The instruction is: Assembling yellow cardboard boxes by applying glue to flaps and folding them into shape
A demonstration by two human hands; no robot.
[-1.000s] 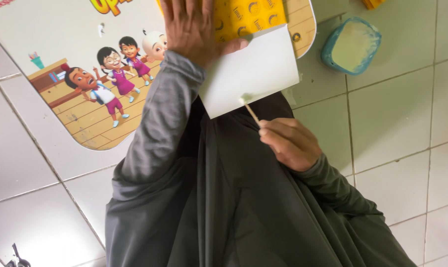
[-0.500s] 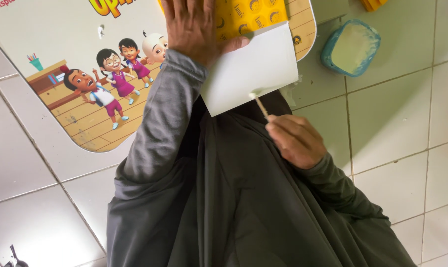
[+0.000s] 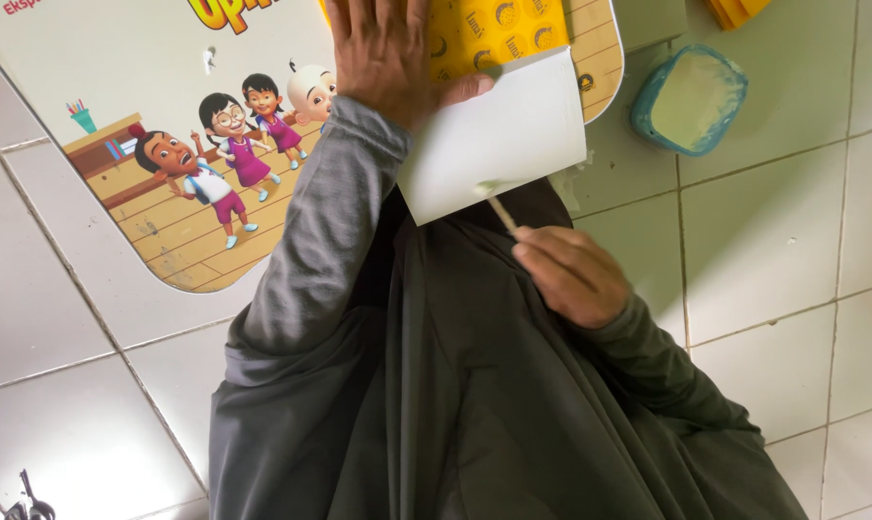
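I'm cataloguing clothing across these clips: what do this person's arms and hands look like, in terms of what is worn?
Both arms wear long grey sleeves of plain, softly creased fabric, ending at the wrists. The left hand and right hand are bare: no gloves, and no rings or watch visible.

One white paper sheet (image 3: 494,144), one thin wooden stick (image 3: 501,214), one blue-rimmed dish of white paste (image 3: 688,98), one cartoon-printed board (image 3: 147,116), two hands.
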